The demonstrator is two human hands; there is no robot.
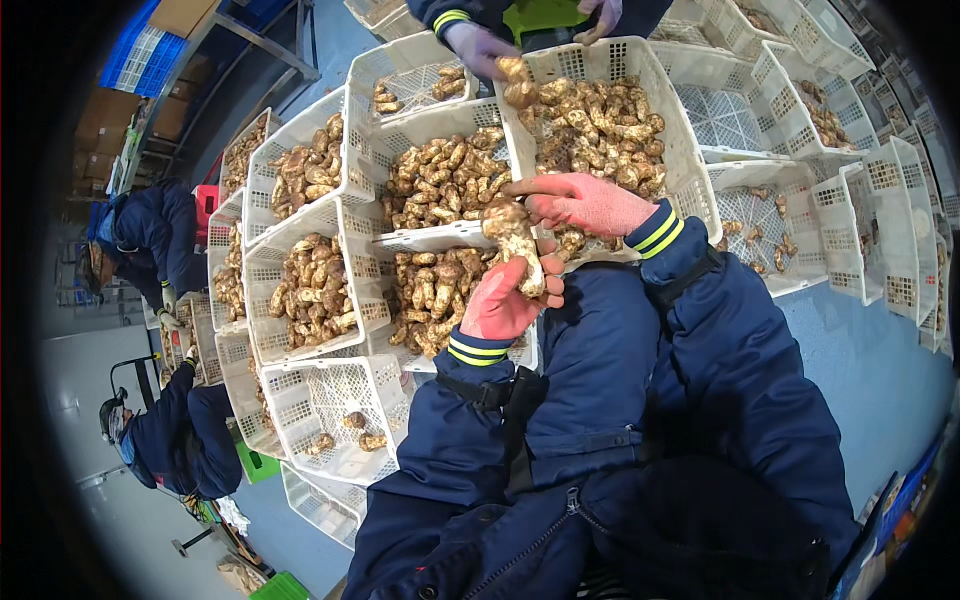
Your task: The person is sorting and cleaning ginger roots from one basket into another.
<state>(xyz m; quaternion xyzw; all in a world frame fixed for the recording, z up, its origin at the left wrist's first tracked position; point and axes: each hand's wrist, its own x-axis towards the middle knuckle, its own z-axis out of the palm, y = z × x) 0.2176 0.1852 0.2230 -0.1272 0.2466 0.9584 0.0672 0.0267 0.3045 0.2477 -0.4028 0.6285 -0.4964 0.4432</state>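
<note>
My left hand [500, 300], in a pink glove, grips the pale stem of a large upright mushroom [515, 245] with a brown cap. Just right of the cap, my right hand [590, 205], also pink-gloved, has its index finger stretched out above it and soiled brown at the tip; the fingers look apart. Behind them are white perforated crates heaped with mushrooms: one at centre [375, 170], one below it [372, 270] and a larger one at upper right [688, 170].
A co-worker's purple-gloved hand [475, 50] reaches in from the top by some mushrooms. Two co-workers [160, 240] [185, 440] work at the left. More crates [300, 400] surround me, some holding few mushrooms [785, 240]. Blue floor [870, 390] shows at the right.
</note>
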